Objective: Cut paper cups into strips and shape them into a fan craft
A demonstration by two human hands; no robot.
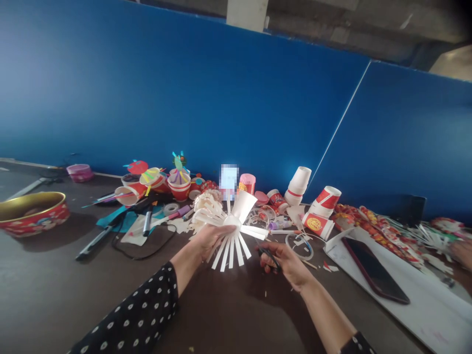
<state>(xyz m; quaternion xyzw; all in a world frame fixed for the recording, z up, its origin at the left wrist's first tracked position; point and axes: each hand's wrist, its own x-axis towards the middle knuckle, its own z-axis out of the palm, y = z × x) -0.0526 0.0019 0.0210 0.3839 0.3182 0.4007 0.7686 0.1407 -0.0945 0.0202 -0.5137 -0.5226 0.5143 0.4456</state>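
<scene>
My left hand (214, 238) grips a white paper cup (233, 221) whose wall is cut into narrow strips that fan out around its base. One wider piece of wall at the upper right stands uncut. In my right hand (283, 260) is a pair of scissors (270, 257) with dark handles, fingers wrapped round them. The scissors are just right of the strips; their blades are hard to make out. Behind the cup lie pale curled paper pieces (210, 201).
Red and white paper cups (320, 221) stand along the blue partition (184, 88). A phone (376, 270) lies on a white box lid (424, 314) at right. A gold-lined red bowl (33, 216) is at left, near a utility knife (94, 243). Another person's hand (462, 253) shows at far right.
</scene>
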